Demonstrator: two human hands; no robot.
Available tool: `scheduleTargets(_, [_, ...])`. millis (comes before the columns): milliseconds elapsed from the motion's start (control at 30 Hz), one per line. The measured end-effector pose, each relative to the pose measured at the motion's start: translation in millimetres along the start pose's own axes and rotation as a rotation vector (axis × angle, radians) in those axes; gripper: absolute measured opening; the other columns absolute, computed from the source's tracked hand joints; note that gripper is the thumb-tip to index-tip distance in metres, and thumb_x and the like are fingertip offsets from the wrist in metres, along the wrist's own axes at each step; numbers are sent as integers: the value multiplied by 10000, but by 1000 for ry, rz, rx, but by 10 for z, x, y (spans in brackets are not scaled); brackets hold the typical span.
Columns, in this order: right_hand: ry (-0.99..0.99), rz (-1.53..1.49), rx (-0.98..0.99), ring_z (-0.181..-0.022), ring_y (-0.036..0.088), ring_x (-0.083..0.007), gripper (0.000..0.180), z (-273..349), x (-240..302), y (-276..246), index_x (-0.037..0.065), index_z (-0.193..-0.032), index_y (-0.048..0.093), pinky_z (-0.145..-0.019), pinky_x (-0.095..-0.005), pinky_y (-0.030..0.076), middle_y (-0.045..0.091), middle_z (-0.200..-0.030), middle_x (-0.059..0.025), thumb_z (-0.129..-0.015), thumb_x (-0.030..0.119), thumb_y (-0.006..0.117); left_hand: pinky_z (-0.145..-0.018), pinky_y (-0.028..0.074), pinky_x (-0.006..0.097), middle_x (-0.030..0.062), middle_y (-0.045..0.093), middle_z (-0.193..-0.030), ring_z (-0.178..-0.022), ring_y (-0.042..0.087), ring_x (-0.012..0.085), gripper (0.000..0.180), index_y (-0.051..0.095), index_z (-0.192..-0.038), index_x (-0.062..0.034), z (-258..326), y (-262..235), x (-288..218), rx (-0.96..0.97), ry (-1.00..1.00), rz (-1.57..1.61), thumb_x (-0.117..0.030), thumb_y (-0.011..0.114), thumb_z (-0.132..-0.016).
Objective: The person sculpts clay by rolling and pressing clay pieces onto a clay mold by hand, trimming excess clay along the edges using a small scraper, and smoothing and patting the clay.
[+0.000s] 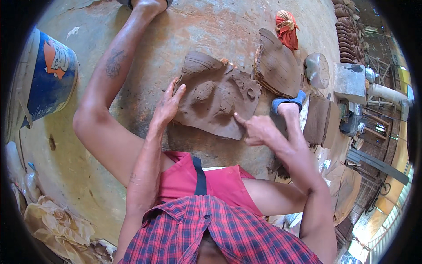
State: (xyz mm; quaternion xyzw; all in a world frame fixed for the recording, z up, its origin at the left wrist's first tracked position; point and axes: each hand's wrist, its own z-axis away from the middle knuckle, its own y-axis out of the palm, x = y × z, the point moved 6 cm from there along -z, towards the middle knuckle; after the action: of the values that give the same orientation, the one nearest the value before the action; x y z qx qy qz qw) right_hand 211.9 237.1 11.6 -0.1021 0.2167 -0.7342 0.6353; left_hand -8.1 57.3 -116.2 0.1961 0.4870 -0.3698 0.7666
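Observation:
Between my legs a slab of wet brown clay (220,99) lies on the floor, its surface worked into ridges and hollows with a ragged far edge. At the slab's left edge rests my left hand (166,105), fingers spread and touching the clay. My right hand (259,130) is at the near right part of the slab. Its index finger is stretched out with the tip on the clay, while the other fingers curl toward the palm. Neither hand visibly grips anything.
A stack of flat clay slabs (279,66) stands beyond my right foot, beside a knotted red and tan cloth (287,30). Nearby are a metal pot (316,70) and a brown block (317,121). On the left stands a blue bucket (48,75); crumpled plastic sheeting (57,224) lies closer.

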Motion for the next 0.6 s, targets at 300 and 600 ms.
scheduleTargets(300, [13, -332, -90, -893, 732, -478, 1044, 118, 484, 366, -13, -1647, 224, -845, -549, 600, 731, -929, -318, -729, 237, 653, -1275, 254, 409, 243, 385, -1654, -1560, 337, 329, 767, 359, -1612, 8, 287, 152, 48, -93, -45, 72, -502, 544, -1068])
scheduleTargets(600, [242, -432, -229, -805, 752, -441, 1048, 89, 652, 567, -78, -1643, 133, -789, -538, 618, 741, -892, -306, -775, 245, 625, -1281, 224, 377, 185, 342, -1684, -1567, 306, 276, 744, 309, -1632, 14, 494, 234, 310, -124, -103, 515, -486, 469, -1104])
